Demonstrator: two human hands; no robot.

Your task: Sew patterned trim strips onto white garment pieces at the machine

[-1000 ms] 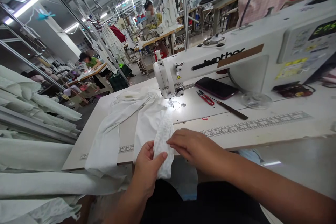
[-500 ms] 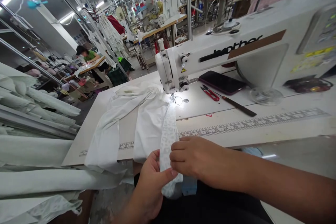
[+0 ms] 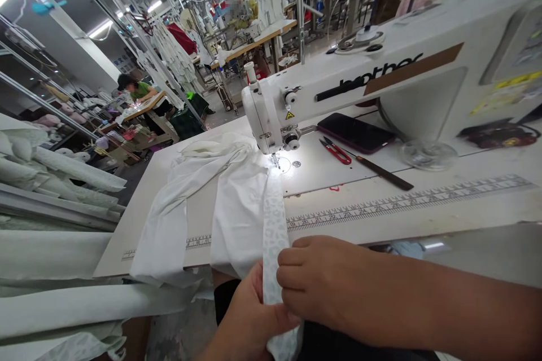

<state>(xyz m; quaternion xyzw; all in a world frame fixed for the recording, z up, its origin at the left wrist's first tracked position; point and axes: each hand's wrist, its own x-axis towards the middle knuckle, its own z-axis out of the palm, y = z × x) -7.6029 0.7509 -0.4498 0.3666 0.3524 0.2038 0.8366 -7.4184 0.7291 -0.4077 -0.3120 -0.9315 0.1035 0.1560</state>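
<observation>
The left hand [image 3: 254, 310] and right hand [image 3: 326, 287] grip a pale patterned strip [image 3: 274, 220] that runs up to the lit needle area of a white sewing machine [image 3: 398, 101]. Left of it, white cloth [image 3: 237, 208] drapes over the desk [image 3: 359, 228]; rightward lie red snips [image 3: 337, 153] and a phone [image 3: 356, 132].

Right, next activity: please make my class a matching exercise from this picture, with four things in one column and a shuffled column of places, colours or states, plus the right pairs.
Things
1. Long, pale spotted fabric strip
2. Dark, rectangular phone
3. Small, pointed metal snips
4. Narrow, brown tape-like strip

Places, colours or states
A. Has red handles
B. On the arm of the white sewing machine
C. Held in the left hand, with the right hand touching it
D. Lying flat, screen up

Pairs: 1-C, 2-D, 3-A, 4-B
</observation>
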